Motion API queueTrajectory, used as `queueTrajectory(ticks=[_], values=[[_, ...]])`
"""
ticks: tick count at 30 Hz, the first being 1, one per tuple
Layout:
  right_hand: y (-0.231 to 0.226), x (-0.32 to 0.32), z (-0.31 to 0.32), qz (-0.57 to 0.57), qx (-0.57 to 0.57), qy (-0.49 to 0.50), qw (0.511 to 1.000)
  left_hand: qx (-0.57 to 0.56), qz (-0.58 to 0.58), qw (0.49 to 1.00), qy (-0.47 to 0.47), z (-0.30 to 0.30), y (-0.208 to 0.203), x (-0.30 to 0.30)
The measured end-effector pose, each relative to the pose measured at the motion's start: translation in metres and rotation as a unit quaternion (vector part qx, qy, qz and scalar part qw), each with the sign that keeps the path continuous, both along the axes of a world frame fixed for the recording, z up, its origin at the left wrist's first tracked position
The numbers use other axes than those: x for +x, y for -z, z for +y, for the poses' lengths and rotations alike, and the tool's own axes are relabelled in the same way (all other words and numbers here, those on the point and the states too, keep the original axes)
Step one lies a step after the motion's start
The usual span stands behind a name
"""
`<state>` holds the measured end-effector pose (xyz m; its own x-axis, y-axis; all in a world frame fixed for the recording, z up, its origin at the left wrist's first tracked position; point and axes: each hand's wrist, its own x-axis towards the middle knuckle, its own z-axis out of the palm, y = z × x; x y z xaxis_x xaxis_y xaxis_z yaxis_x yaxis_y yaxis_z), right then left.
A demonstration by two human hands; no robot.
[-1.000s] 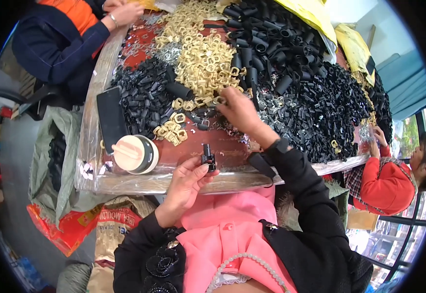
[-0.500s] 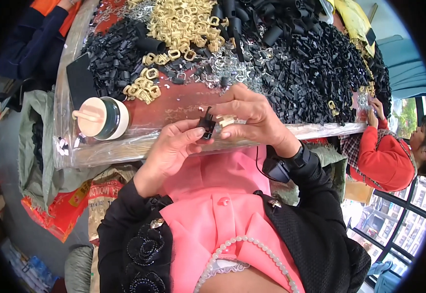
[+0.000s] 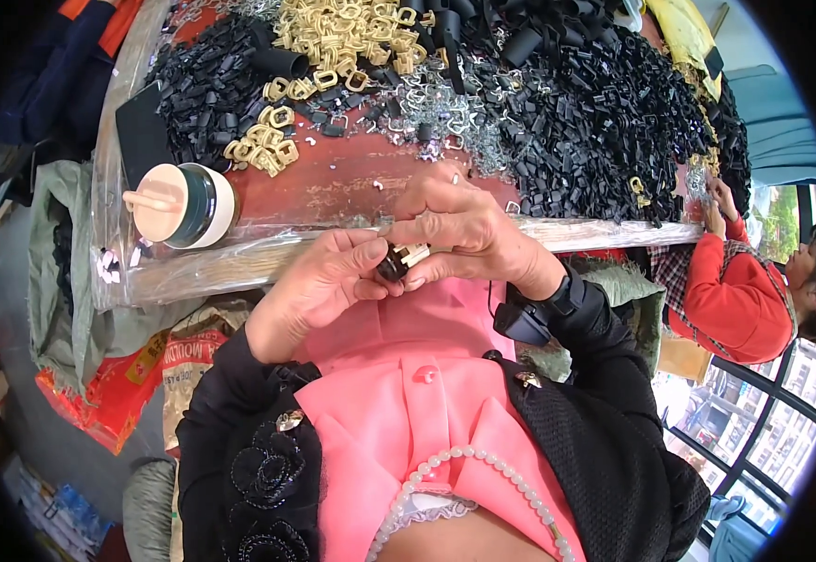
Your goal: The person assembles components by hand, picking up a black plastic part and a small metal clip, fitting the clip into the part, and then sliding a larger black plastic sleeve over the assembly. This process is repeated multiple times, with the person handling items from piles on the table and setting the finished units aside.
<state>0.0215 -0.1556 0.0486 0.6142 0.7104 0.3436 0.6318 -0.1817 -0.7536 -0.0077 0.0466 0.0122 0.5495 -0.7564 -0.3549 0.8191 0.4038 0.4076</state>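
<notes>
small, glossy black part (image 3: 389,269), pale-gold buckle (image 3: 414,256) just beside it | mid-frame: left hand (image 3: 309,281) pinching black part, right hand (image 3: 473,229) pinching buckle between thumb and fingers | scuffed reddish tabletop (image 3: 323,192) above, heaped black pieces (image 3: 595,131) upper right; grey floor (image 3: 80,464) lower left

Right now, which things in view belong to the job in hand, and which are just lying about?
In the job:
black part, in the left hand
gold piece, in the right hand
gold pile and wide black pile, likely supplies

Apparently just lying about:
lidded cup
flat black slab
</notes>
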Motion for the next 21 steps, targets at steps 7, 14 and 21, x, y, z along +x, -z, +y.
queueTrajectory(ticks=[7,14,21], values=[[0.014,-0.019,0.008,0.059,0.036,0.007,0.998,0.030,-0.010,0.999,0.016,-0.001,-0.001,-0.008],[0.016,-0.024,0.008,0.011,-0.024,0.002,1.000,0.013,-0.002,0.999,0.033,0.002,0.000,-0.006],[0.004,-0.019,0.007,0.024,-0.059,0.011,0.998,0.029,0.001,0.999,0.011,0.000,-0.003,-0.006]])
